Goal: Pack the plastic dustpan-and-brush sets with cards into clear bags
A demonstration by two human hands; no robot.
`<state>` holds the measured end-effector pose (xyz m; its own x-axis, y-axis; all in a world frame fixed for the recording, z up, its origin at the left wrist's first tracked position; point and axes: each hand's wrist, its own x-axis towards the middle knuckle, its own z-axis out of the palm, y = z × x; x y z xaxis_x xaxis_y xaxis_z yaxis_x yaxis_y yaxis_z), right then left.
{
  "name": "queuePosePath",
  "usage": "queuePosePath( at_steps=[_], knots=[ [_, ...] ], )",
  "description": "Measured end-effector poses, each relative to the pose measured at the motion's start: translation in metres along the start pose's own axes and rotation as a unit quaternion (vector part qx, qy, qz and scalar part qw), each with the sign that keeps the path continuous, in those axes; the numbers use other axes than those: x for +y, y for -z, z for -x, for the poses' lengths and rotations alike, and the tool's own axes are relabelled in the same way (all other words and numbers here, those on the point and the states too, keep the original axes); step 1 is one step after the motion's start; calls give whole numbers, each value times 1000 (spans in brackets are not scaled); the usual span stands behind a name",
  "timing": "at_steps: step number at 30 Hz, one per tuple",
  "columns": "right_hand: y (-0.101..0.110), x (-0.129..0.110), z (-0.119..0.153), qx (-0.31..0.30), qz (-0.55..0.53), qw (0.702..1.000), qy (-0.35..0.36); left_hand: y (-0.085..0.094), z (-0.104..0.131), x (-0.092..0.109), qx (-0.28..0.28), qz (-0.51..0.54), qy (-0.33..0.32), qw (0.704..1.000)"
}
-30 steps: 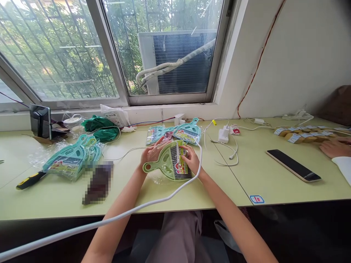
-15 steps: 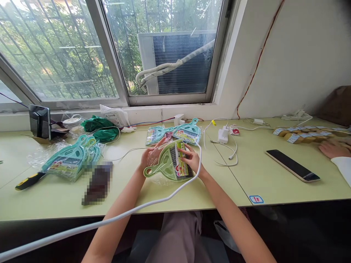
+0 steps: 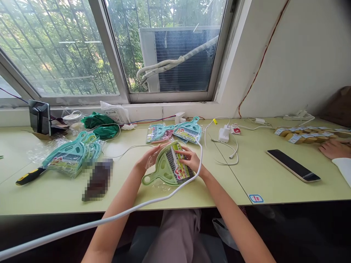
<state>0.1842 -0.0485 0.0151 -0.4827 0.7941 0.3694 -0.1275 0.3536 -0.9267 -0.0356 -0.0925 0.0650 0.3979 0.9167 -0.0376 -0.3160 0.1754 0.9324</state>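
A green dustpan and brush set [image 3: 164,170] with a printed label card [image 3: 179,160] is between my hands above the table's front part, its looped handle pointing left. Clear plastic wrapping shows around it. My left hand [image 3: 148,157] grips the upper left edge, its fingertips partly hidden behind the pan. From the right, my right hand [image 3: 190,159] holds the brush side, fingers bent over the card. Just beyond lie packed blue dustpan sets [image 3: 189,129] and a pink one [image 3: 166,136].
At left lies a pile of wrapped turquoise dustpan sets [image 3: 68,157] by a black-and-yellow handle [image 3: 30,176]. A white cable [image 3: 109,220] crosses in front of me. A phone [image 3: 293,165] lies right, near another person's hand [image 3: 333,149] and yellowish labelled packs [image 3: 298,137].
The green dustpan set has turned slightly, its handle end now a little lower and further left. My left hand's fingers have dropped closer against the pan's edge; both hands keep their hold.
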Motion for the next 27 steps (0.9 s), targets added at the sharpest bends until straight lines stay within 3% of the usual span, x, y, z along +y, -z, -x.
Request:
queuePosePath(
  at_steps=[9, 14, 18, 22, 25, 27],
  knots=[
    [-5, -4, 1, -12, 46, 997, 58, 2, 0, 1, -53, 17, -52, 997],
    [1, 3, -2, -2, -2, 999, 37, 11, -5, 0, -84, 64, -62, 992],
    [7, 4, -3, 92, -80, 992, -12, 26, -7, -1, -63, 130, -104, 984],
    [8, -1, -4, 206, -191, 959, -33, 34, -13, -10, -17, 213, -134, 968],
    [5, -5, -5, 253, -238, 936, -47, 21, -20, -23, 8, 253, -148, 956],
    [2, -4, -5, 250, -241, 936, -61, 7, -25, -31, 13, 264, -144, 954]
  ],
)
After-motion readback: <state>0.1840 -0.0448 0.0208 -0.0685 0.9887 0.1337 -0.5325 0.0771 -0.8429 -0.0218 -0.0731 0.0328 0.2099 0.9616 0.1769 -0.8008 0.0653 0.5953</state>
